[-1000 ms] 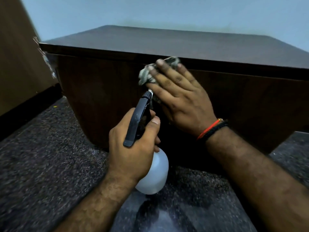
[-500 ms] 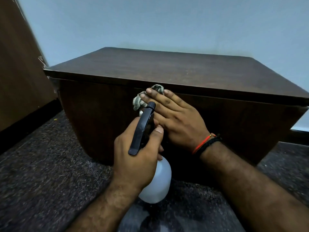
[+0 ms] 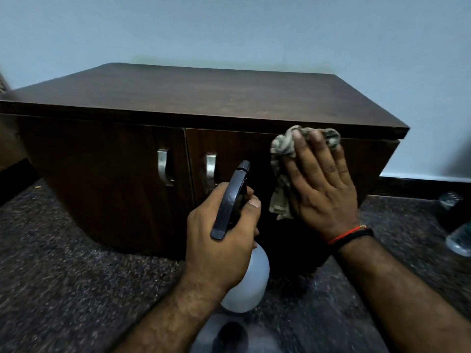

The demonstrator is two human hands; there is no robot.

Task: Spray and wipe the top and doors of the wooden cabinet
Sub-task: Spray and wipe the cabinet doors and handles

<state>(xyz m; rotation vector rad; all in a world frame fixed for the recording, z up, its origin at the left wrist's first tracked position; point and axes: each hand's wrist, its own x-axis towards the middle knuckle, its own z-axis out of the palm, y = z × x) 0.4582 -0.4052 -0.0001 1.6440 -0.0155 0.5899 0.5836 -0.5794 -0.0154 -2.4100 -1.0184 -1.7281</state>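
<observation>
A low dark wooden cabinet (image 3: 204, 98) stands against the pale wall, with two doors and two metal handles (image 3: 163, 166) near the middle seam. My right hand (image 3: 321, 184) lies flat, fingers straight, and presses a crumpled grey cloth (image 3: 283, 159) against the upper part of the right door (image 3: 229, 149), just under the top's edge. My left hand (image 3: 219, 233) grips a white spray bottle (image 3: 249, 284) by its black trigger head (image 3: 232, 200), held in front of the right door with the nozzle toward it.
Dark speckled floor (image 3: 63, 250) surrounds the cabinet. A clear plastic bottle (image 3: 458, 240) lies on the floor at the far right. A brown wooden panel shows at the left edge, and a dark skirting runs along the wall at right.
My right hand and the cloth have slid rightward from the middle seam onto the right door. The view has shifted left and up, showing both door handles. The spray bottle stays in my left hand.
</observation>
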